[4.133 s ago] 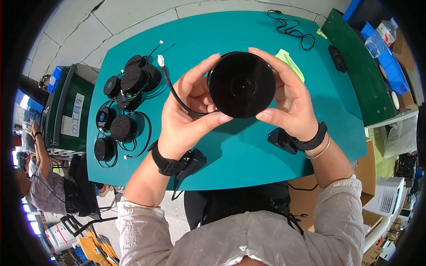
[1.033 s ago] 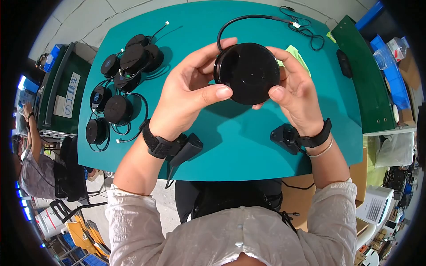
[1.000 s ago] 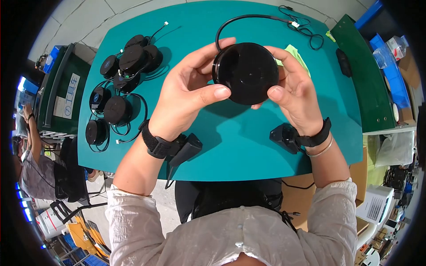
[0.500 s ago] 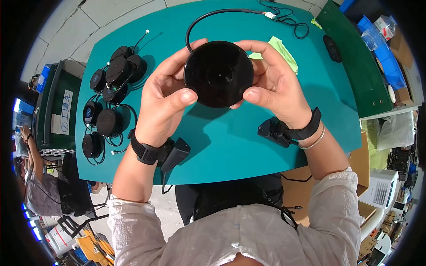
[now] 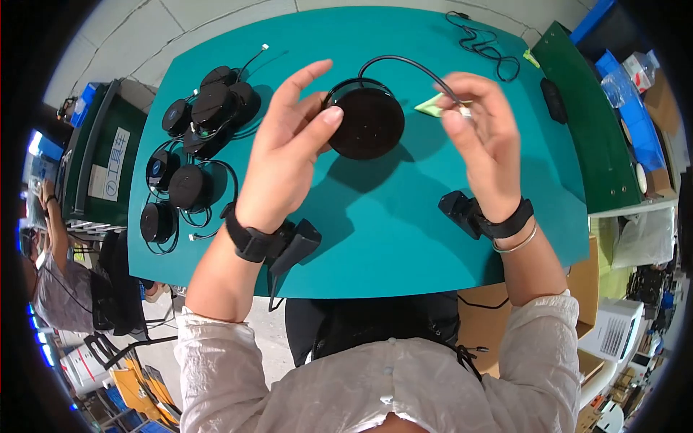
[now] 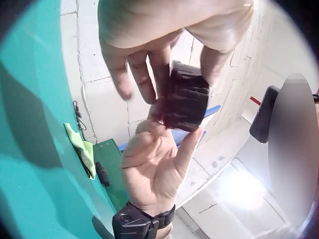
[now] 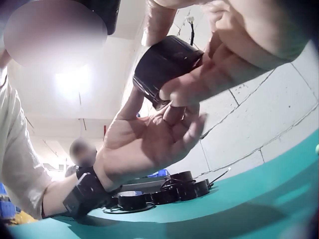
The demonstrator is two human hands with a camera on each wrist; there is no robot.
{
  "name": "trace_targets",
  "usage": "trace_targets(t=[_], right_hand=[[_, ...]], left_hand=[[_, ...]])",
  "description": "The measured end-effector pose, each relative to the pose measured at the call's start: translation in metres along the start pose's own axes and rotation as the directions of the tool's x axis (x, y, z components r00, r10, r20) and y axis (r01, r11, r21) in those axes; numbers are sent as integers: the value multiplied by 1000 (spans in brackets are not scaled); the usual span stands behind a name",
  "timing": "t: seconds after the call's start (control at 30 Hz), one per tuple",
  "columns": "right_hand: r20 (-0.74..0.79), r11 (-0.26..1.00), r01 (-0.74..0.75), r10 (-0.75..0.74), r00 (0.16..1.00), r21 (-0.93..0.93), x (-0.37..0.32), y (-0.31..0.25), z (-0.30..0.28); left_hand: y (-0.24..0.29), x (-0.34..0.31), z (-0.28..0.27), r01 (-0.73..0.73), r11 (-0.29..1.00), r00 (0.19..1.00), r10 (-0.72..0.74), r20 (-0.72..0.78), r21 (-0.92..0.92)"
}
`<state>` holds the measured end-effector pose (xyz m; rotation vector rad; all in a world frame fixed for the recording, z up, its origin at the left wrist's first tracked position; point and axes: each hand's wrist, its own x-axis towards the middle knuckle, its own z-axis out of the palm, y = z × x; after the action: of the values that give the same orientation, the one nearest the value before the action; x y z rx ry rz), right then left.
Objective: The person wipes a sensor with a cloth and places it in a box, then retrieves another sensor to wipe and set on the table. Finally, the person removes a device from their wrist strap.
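A black, round, puck-shaped device (image 5: 366, 128) with a glossy face is held above the table. My left hand (image 5: 281, 155) grips its left side between thumb and fingers, the index finger raised off the rim. From its far edge a black cable (image 5: 404, 60) arches to the right. In the head view, my right hand (image 5: 482, 141) pinches that cable near its white connector (image 5: 465, 113), apart from the device. In the left wrist view the device (image 6: 185, 99) appears edge-on between both hands; the right wrist view shows the device (image 7: 167, 64) with fingers of both hands around it.
Several similar black devices (image 5: 191, 186) with cables lie clustered on the left of the green table (image 5: 404, 245). A light green cloth (image 5: 431, 107) lies behind my right hand. A loose black cable (image 5: 491, 50) and a black case (image 5: 554, 99) lie at the back right.
Both hands held the device's sides earlier; in the head view, the right hand has moved off to the cable's connector end. The cable, which stretched toward the back right, now arches down to that hand.
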<state>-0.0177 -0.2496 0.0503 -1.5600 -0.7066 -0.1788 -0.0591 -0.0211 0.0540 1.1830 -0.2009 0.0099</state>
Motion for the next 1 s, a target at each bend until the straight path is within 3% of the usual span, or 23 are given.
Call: trace_targets(t=[0.07, 0.13, 0.2, 0.27, 0.33, 0.43, 0.47, 0.53, 0.6, 0.67, 0.73, 0.83, 0.9, 1.0], right_hand=[[-48, 922, 255, -280, 959, -290, 1, 3, -9], [-45, 898, 324, -352, 935, -297, 4, -3, -7], [110, 865, 312, -292, 950, -392, 6, -14, -3], [252, 994, 83, -65, 966, -65, 1, -4, 7], [416, 971, -238, 203, 886, 35, -7, -4, 14], [392, 945, -324, 312, 865, -37, -6, -13, 16], [393, 945, -324, 312, 865, -38, -7, -10, 17], [184, 964, -230, 203, 962, 137, -7, -1, 19], [182, 980, -183, 167, 969, 74, -3, -4, 16], [198, 900, -261, 201, 959, 349, -2, -8, 20], [242, 887, -287, 208, 948, 360, -1, -9, 19], [283, 893, -353, 274, 919, 281, 3, -9, 11], [279, 984, -167, 144, 949, 64, 4, 1, 7], [316, 936, -292, 222, 923, 195, 4, 1, 3]], left_hand=[[-5, 2, -5, -116, 929, 993, 122, 6, 351], [-4, 3, -5, -126, 924, 989, 144, -25, 361], [-1, 2, -4, -73, 931, 997, 79, -1, 357], [1, -2, 1, -64, 951, 996, 44, 72, 302], [-3, -3, 4, -86, 950, 985, 37, 167, 301], [0, -6, 7, 6, 946, 994, -40, 98, 323], [-4, -4, 6, 0, 974, 994, -25, 110, 227], [-11, 0, 3, -6, 992, 993, -9, 119, 129], [-15, 2, 1, 0, 994, 981, -21, 192, 105], [-19, 2, 1, -13, 990, 984, -13, 180, 142], [-16, 2, 2, 78, 997, 991, -78, 112, -2], [-8, 1, 5, 50, 998, 993, -53, 103, 27], [-8, 3, 0, 30, 999, 996, -31, 81, 15], [-9, 6, -3, -16, 1000, 1000, 16, 21, 4]])
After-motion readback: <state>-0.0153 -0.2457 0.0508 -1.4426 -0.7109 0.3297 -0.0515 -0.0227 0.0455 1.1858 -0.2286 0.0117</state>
